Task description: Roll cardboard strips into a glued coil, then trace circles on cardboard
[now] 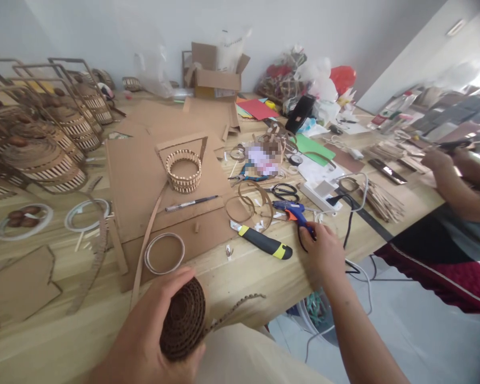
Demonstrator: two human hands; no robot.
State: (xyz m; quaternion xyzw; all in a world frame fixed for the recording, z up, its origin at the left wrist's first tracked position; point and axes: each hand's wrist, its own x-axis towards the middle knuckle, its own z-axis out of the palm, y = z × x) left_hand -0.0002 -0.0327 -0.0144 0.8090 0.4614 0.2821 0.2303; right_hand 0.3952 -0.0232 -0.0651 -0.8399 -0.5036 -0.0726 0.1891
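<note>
The person's left hand (144,330) is closed around a cardboard coil (183,320), a tightly wound spiral of corrugated strip. The thumb lies over the top of the rim and the fingers wrap under it, a hold that looks meant to stop the winding from springing loose. The flat spiral face is turned up toward the camera. From the coil's right side a loose tail (236,306) of the same strip trails away across the edge of the table (240,277), so the outer end is plainly not fastened down. Further right of that grip and a little beyond it, the right hand (322,253) reaches over the table edge with its fingertips at the handle of a blue and orange glue gun (292,212). Whether they have closed on it cannot be told from this angle. The gun lies on its side, nozzle pointing left. Its black cord (348,224) runs back toward a white power strip (320,193), probably why it is parked there. Between the two hands lies a yellow and black utility knife (264,242). Just past the coil are a white ring (165,253) and a pen (191,202) on a cardboard sheet (144,181), which likely serves as a work mat. A small slatted basket (183,170) stands further back. At the far right, a co-worker's hand (436,158) is busy separately.
</note>
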